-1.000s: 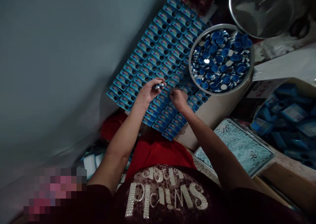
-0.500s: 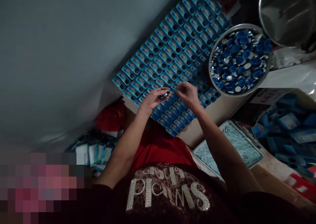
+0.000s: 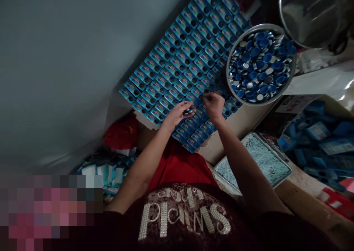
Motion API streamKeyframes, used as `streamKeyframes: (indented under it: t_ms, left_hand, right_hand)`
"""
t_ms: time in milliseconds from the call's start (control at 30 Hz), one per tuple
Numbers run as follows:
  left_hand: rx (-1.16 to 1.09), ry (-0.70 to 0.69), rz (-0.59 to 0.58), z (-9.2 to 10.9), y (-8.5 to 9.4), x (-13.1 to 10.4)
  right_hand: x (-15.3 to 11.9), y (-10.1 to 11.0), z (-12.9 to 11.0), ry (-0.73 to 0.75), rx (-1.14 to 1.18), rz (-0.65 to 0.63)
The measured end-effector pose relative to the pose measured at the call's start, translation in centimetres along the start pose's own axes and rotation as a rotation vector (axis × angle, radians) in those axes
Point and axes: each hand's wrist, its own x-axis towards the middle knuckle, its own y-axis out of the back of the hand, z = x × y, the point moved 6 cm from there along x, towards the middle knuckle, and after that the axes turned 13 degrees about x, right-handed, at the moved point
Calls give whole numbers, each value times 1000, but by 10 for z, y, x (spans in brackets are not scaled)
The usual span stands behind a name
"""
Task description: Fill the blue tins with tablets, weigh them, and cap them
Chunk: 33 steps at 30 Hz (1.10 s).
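Observation:
Rows of blue printed boxes (image 3: pixel 168 61), each with a round hole, cover the slanted table. Over their near part my left hand (image 3: pixel 179 112) is curled around several small blue and silver discs (image 3: pixel 188 111). To its right, my right hand (image 3: pixel 214 105) hovers close above the boxes with thumb and fingertips pinched together; anything between them is too small to make out. A round metal bowl (image 3: pixel 231 82) full of blue and silver discs (image 3: pixel 260 64) stands just right of my right hand, on the boxes' right side.
A tray (image 3: pixel 289 172) of small pale blue pieces lies at the lower right. Beyond it is an open carton with blue boxes (image 3: pixel 318 131). Another metal vessel (image 3: pixel 309 16) stands at the upper right. A red bag (image 3: pixel 121 134) and packets (image 3: pixel 113 173) are at the left.
The whole view has shifted slightly, moving the bowl and boxes left. My right hand has moved a little away from my left hand, which still holds the discs.

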Motion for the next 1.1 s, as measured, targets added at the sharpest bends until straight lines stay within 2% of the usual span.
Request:
streamKeyframes:
  t_ms: [167,267,333,433,500,633,700,800,933,1000,1100]
  left_hand:
    - [-126,24,-63,13,9,-3]
    - [-158,-8,-112,13,14,-3]
    - [-151,-37,-136,9,16,-2]
    - [-143,-58,-143,1,17,0]
    - [-132,-50,-127,-2,18,1]
    - [-92,-24,-73,-9,20,4]
    - [-51,-11,-68,-12,18,6]
    - [-5,14,-79,-14,13,8]
    - [-17,34,-55,-5,7,7]
    - [-19,40,-14,4,8,5]
    - [-8,44,69,16,14,-1]
  right_hand:
    - [43,-3,0,-111,-281,-172]
    - [54,-3,1,-188,-342,-252]
    - [55,1,-5,-176,-375,-260]
    - [43,6,-24,-104,-364,-232]
    - [27,7,-41,-44,-260,-235]
    - [-10,-8,-72,150,61,-353]
    - [-23,-18,-74,157,190,-404]
    - [-29,-30,-60,33,299,-361]
    - [-20,-35,-39,-202,468,-336]
    - [-6,-29,-36,-210,442,-276]
    - [25,-17,-46,-74,177,-164]
